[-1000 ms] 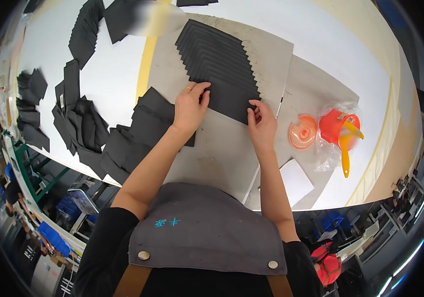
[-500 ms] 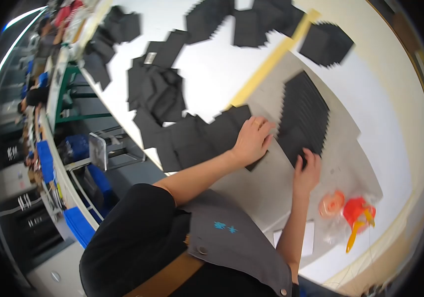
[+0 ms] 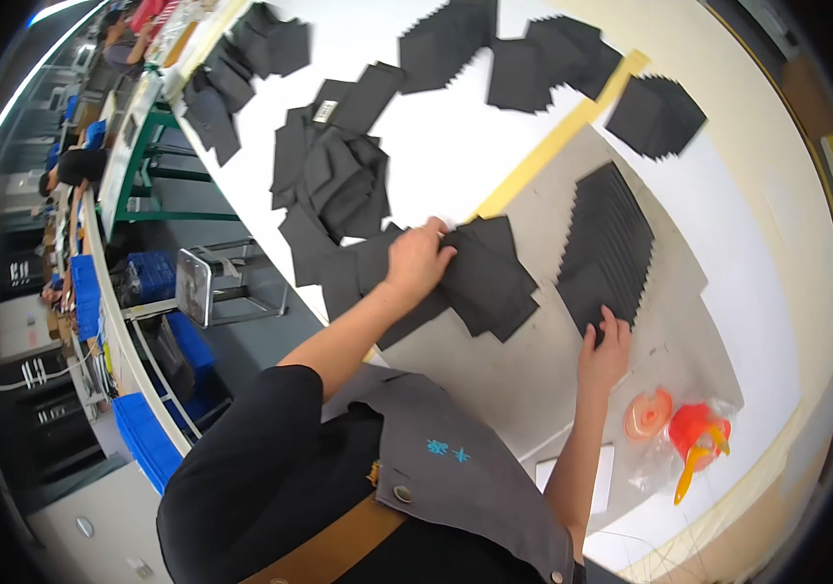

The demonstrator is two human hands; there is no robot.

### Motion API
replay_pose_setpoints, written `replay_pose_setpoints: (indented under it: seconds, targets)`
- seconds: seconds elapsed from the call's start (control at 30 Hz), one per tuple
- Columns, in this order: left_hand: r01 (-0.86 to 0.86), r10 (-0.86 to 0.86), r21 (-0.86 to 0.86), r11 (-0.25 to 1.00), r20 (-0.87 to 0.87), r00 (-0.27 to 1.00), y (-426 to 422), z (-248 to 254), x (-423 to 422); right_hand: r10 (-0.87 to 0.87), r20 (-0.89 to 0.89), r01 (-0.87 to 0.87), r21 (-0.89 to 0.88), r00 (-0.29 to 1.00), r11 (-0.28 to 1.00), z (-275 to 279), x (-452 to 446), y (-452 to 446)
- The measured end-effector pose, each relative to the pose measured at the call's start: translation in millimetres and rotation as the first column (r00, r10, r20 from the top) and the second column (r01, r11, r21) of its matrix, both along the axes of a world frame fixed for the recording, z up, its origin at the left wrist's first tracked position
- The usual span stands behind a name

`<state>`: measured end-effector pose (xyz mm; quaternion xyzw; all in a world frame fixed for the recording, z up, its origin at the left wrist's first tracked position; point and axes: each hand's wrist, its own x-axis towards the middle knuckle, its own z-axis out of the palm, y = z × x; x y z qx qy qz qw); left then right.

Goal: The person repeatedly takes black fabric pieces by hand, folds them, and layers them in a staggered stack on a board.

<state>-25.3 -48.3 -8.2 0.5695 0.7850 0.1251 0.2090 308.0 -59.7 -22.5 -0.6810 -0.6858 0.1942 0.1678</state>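
Observation:
My left hand is over the row of overlapping flat black pieces, which look like cloth or leather. Its thumb and fingers close together at the upper edge of one of them. To the right, a fanned stack of black pieces lies on a grey board, with stepped edges along both sides. My right hand rests at the near end of that stack, thumb and fingers apart, fingertips touching the lowest piece.
A heap of black pieces with a small white label lies left of centre. A yellow strip crosses the white table. At lower right are an orange-pink round dish and a red pot with a yellow-handled brush. People work at far left.
My left hand has moved left, from beside the fanned stack to the overlapping pieces. My right hand stays at the stack's near end. The whole view has shifted slightly.

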Motion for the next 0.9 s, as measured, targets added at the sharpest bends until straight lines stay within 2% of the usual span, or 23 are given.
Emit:
replay_pose_setpoints:
  seconds: [0.1,0.13,0.17,0.2,0.27,0.3,0.33,0.37,0.4,0.47,0.5,0.53,0.57,0.6,0.63,0.73,0.8,0.83,0.9]
  targets:
    - [0.040,-0.044,0.128,0.991,0.030,0.999,-5,12,-2,-0.004,0.044,0.004,0.001,0.999,1.000,10,-6,-2]
    - [0.080,-0.089,0.187,0.979,0.041,0.995,-6,16,-4,0.002,0.014,-0.002,0.035,1.000,0.999,17,-12,-2]
    - [0.089,-0.131,0.268,0.959,0.143,0.981,-7,22,-4,0.009,-0.016,-0.007,0.070,1.000,0.998,23,-18,-4]
    - [0.180,-0.242,0.311,0.933,0.176,0.954,-7,31,-6,0.060,-0.092,-0.052,0.094,0.994,0.994,27,-25,-5]
    - [0.309,-0.375,0.268,0.913,0.243,0.895,-4,54,-6,0.157,-0.253,-0.128,0.126,0.955,0.984,39,-46,-8]
    - [0.323,-0.389,0.264,0.909,0.255,0.885,-2,73,-3,0.199,-0.335,-0.162,0.135,0.921,0.978,45,-58,-9]
    - [0.312,-0.288,0.008,0.950,0.409,0.866,0,93,1,0.243,-0.402,-0.202,0.141,0.883,0.969,48,-71,-9]
    - [0.320,-0.151,-0.251,0.913,0.522,0.840,0,103,4,0.283,-0.467,-0.239,0.152,0.838,0.959,50,-81,-9]
    - [0.342,-0.166,-0.253,0.905,0.531,0.831,-4,100,5,0.262,-0.460,-0.220,0.144,0.848,0.965,46,-86,-11]
    - [0.262,-0.104,-0.077,0.962,0.784,0.612,-9,89,10,0.122,-0.700,-0.336,-0.176,0.704,0.925,31,-88,-19]
    - [0.187,-0.032,-0.094,0.978,0.817,0.576,-5,87,15,0.099,-0.692,-0.307,-0.184,0.715,0.934,30,-82,-22]
    - [0.215,-0.043,-0.096,0.972,0.824,0.565,-3,82,22,-0.046,-0.703,-0.286,-0.347,0.709,0.893,29,-76,-25]
    - [0.148,0.004,-0.128,0.981,0.769,0.639,-1,75,29,-0.188,-0.693,-0.273,-0.498,0.696,0.823,28,-70,-28]
    - [0.076,0.056,-0.153,0.985,0.706,0.706,0,67,36,-0.204,-0.685,-0.252,-0.504,0.700,0.826,23,-62,-33]
    - [0.033,0.047,-0.110,0.993,0.651,0.758,1,53,45,-0.283,-0.703,-0.153,-0.488,0.653,0.859,16,-51,-41]
    - [0.097,0.025,-0.125,0.987,0.727,0.686,12,30,78,-0.458,-0.695,0.118,-0.479,0.554,0.870,5,-20,-57]
    - [0.159,-0.088,-0.049,0.986,0.658,0.748,21,19,105,-0.491,-0.690,0.241,-0.433,0.531,0.869,6,-3,-58]
    - [0.136,-0.134,0.045,0.990,0.631,0.764,24,11,118,-0.497,-0.688,0.248,-0.435,0.529,0.866,0,6,-60]
    - [0.131,-0.171,0.111,0.985,0.615,0.769,34,3,140,-0.484,-0.656,0.389,-0.299,0.579,0.871,-9,16,-56]
